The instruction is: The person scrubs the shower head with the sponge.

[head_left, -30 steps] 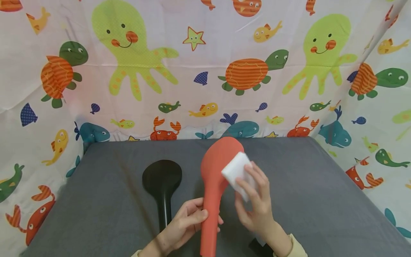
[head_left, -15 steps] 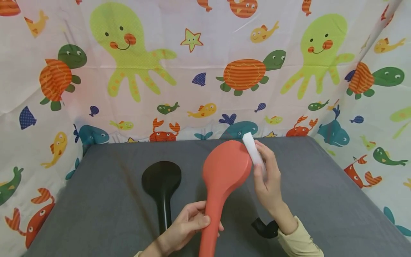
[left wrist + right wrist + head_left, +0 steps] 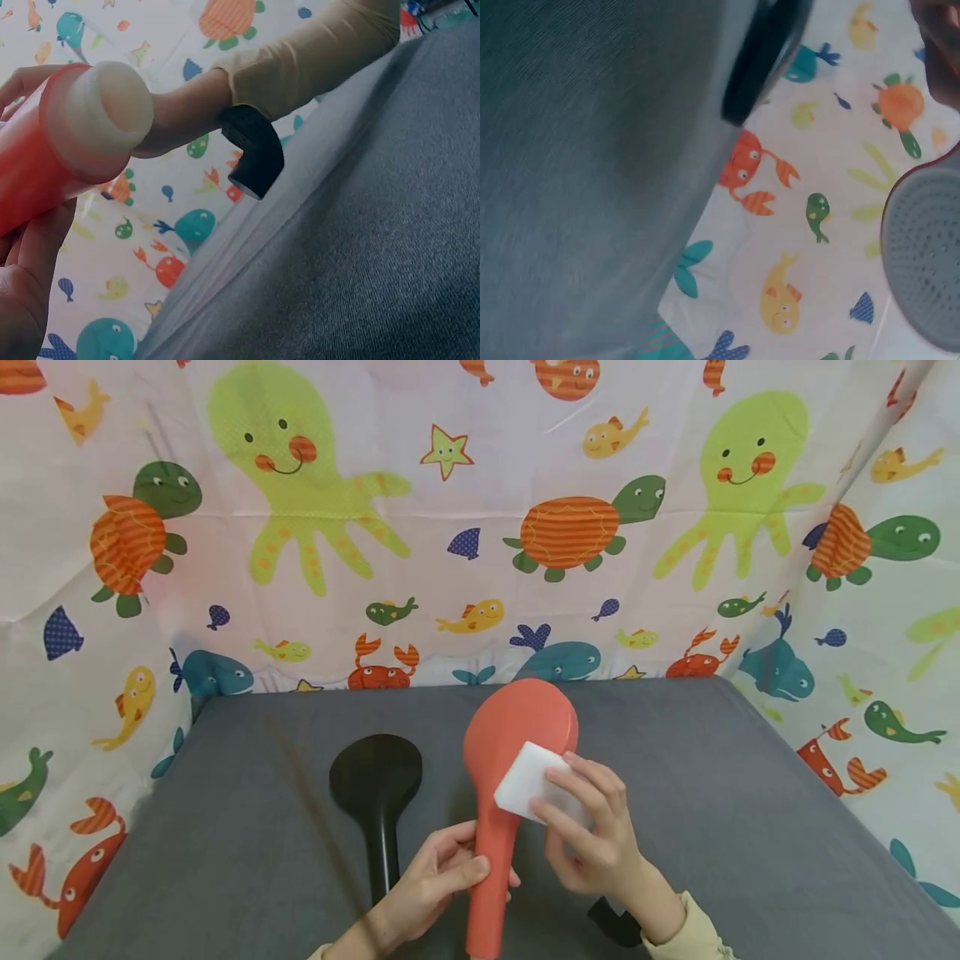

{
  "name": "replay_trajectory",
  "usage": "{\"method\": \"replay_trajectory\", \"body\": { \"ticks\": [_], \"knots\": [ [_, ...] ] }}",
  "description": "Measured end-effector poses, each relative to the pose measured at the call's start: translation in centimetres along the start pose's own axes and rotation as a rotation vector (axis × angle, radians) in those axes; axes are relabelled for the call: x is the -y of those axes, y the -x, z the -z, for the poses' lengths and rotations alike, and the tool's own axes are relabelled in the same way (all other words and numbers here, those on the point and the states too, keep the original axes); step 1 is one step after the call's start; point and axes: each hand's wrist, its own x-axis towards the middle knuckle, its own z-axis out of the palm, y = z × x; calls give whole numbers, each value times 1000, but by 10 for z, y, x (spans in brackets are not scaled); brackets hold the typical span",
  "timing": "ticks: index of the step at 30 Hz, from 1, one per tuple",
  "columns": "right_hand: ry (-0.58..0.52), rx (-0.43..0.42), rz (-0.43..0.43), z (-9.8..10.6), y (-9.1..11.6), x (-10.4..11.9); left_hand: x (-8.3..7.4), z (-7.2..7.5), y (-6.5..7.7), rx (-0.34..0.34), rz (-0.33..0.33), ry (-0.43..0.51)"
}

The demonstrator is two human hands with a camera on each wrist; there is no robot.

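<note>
Fingers (image 3: 582, 788) of the right hand (image 3: 602, 845) across white block (image 3: 523, 783)

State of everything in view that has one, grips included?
red shower head: held off the grey table, head end up
pale handle end: open, hollow
white sponge: held, overlapping red neck; contact unclear
black shower head: lying on table, lower handle hidden
left grip: curled round red handle
right grip: pinching sponge
</note>
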Motion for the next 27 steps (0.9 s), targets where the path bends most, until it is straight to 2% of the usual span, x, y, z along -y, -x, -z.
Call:
{"method": "replay_trajectory", "body": {
  "ticks": [1, 3, 7, 11, 14, 16, 20, 24, 27],
  "knots": [
    [-22, -9, -25, 0, 0, -2, 0, 0, 0, 2, 0, -6],
    [-100, -62, -133, 1, -1, -6, 1, 0, 0, 14, 1, -7],
    [-261, -107, -460, 10, -6, -17, 3, 2, 1, 64, 17, 15],
    [-342, -35, -807, 26, -17, -24, 5, 3, 2, 120, 27, 8],
    [-329, 29, -955, 32, -22, -23, 5, 4, 2, 118, 10, -26],
    [-327, 34, -963, 33, -21, -19, 6, 5, 2, 98, -3, -44],
    [-377, 0, -880, 29, -10, -4, 6, 7, 0, 40, -34, -73],
    [-424, 9, -824, 24, 1, 10, 1, 9, -1, -30, -4, -133],
    [-431, -3, -825, 24, 2, 9, -3, 12, 0, -38, 31, -209]
  ]
}}
